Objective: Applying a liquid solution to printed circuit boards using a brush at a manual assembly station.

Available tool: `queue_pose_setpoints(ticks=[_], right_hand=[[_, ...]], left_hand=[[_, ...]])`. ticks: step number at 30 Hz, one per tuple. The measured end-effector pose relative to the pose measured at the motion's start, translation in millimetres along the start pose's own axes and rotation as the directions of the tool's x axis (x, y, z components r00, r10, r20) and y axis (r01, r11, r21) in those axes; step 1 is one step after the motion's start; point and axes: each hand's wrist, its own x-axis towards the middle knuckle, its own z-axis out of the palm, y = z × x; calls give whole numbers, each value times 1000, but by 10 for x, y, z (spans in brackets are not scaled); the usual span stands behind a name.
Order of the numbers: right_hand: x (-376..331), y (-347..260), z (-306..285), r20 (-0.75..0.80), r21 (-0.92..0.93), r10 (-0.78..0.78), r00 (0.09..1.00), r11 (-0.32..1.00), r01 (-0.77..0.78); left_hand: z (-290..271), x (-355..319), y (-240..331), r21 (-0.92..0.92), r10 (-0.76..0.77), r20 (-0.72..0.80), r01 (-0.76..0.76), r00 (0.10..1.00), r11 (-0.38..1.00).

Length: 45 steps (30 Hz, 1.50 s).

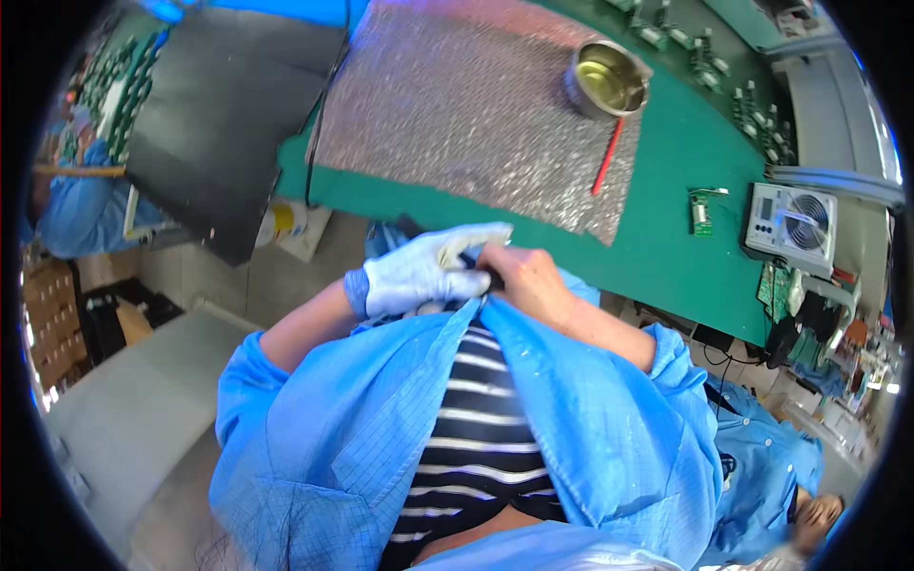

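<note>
My left hand [428, 266], in a white glove with a blue cuff, is in front of my chest at the table's near edge. Its fingers and thumb curl toward my bare right hand [535, 284]. The right fingers are closed against the left ones. Between the hands a small dark thing [495, 278] shows in part; its kind is hidden by the fingers. A black end [409, 226] sticks out behind the gloved hand, and I cannot tell whether it belongs to the same thing.
On the green table [666, 247] lies a silvery bubble-wrap sheet [447, 114], bearing a metal pot [609, 81] of yellowish liquid and a red stick [607, 157]. A circuit board [702, 214] and fan unit [792, 221] sit right. A black panel [233, 105] stands left. Co-workers sit both sides.
</note>
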Motion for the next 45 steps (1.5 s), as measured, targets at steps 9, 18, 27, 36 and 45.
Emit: queue_pose_setpoints(ticks=[9, 18, 27, 36, 45], right_hand=[[-731, 208, -643, 117, -131, 469, 875, 881, -455], [-1141, 540, -1049, 300, -473, 674, 675, 719, -509], [-644, 435, -1133, -194, -326, 264, 945, 891, -316], [-258, 376, -1348, 32, -369, 250, 968, 903, -221], [-551, 977, -2206, -537, -168, 429, 726, 790, -590]], left_hand=[[-416, -186, 603, 562, -30, -301, 202, 953, 802], [-759, -78, 1193, 915, 242, -38, -64, 970, 399], [-1079, 98, 1451, 997, 574, 53, -9, 817, -79], [-1355, 196, 1299, 993, 119, -112, 107, 987, 49], [-1983, 1152, 1365, 730, 83, -429, 290, 900, 619]])
